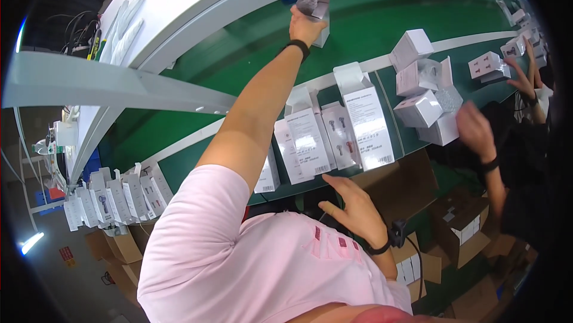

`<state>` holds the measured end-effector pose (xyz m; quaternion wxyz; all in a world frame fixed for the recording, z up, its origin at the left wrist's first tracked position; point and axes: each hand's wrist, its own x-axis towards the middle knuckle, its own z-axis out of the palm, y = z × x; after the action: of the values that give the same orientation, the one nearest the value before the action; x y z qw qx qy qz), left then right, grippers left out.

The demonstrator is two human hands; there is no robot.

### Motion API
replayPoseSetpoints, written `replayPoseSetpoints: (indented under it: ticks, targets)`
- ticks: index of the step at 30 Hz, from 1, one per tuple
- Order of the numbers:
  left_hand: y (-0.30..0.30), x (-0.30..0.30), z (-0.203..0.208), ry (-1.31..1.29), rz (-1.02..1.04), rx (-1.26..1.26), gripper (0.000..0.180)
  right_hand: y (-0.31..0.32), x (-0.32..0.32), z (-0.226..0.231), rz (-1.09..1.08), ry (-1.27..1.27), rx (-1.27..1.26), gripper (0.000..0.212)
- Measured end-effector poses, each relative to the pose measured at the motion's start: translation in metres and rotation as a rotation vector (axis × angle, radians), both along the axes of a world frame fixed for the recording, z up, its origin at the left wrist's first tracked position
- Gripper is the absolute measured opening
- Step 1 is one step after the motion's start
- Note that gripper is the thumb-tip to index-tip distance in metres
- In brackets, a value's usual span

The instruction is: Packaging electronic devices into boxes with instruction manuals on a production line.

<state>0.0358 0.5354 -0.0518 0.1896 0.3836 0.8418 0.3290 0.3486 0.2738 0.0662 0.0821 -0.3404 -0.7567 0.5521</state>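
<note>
My left hand (306, 26) is stretched out over the green conveyor belt, its fingers closed round a white carton (323, 35). Clear crinkled plastic (308, 4) shows at the carton's open top. Near the table edge, my right hand (352, 208) is open and holds nothing, with thumb and fingers apart. Just beyond it stand several white cartons, among them a tall one with a raised flap (371, 129), one with printed earphone pictures (341, 135) and one with its printed side toward me (308, 144).
A grey metal frame (173, 90) crosses at left. More open cartons (122, 198) stand in a row there. At right lie piled cartons (418, 108) with bubble wrap (449, 99); a co-worker's hand (474, 129) is beside them. Cardboard boxes (459, 227) sit below the table.
</note>
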Motion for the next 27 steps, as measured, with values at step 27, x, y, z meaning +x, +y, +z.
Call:
replayPoseSetpoints:
  ticks: [27]
  targets:
    - [-0.212, 0.106, 0.216, 0.179, -0.772, 0.869, 0.102, 0.062, -0.014, 0.133, -0.894, 0.441, 0.727, 0.021]
